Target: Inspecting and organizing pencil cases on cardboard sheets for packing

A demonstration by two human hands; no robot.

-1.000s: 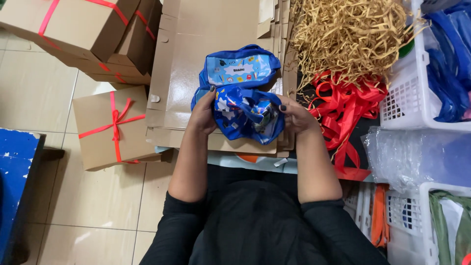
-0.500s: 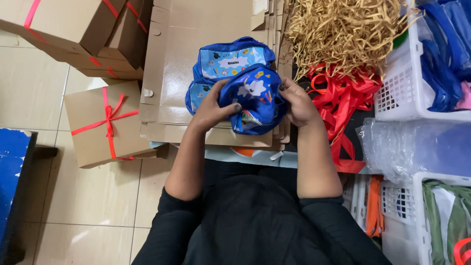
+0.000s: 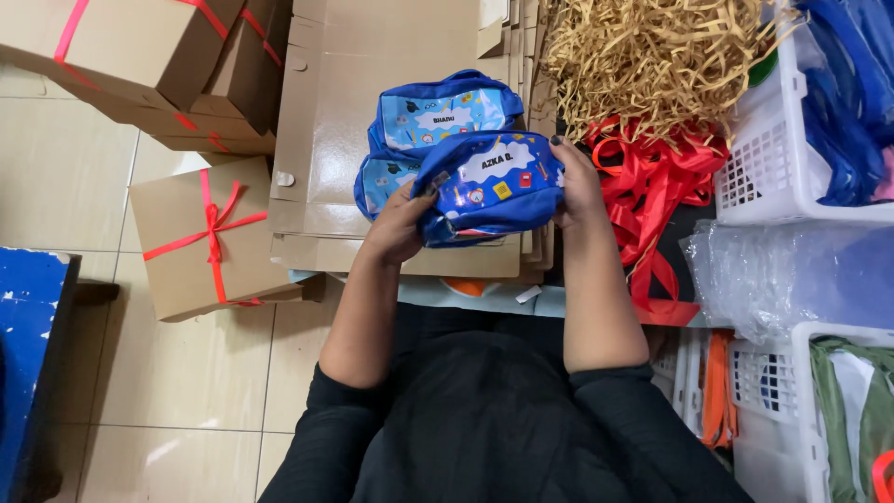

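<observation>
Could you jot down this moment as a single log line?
left hand: grips blue printed fabric pouch | right hand: grips its other end | below: flat brown cardboard stack | beside: second blue pouch

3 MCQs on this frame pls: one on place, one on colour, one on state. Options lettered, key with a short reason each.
1. Where does the second blue pouch lie?
A. in the white basket
B. on the flat cardboard stack
C. on the floor tiles

2. What colour is the ribbon on the closed box?
A. red
B. green
C. gold

3. How is the held pouch gripped?
A. left hand only
B. right hand only
C. both hands, one at each end

Key: B, second blue pouch rests on flat cardboard stack. A, closed box has a red bow. C, left hand and right hand flank the held pouch.
</observation>
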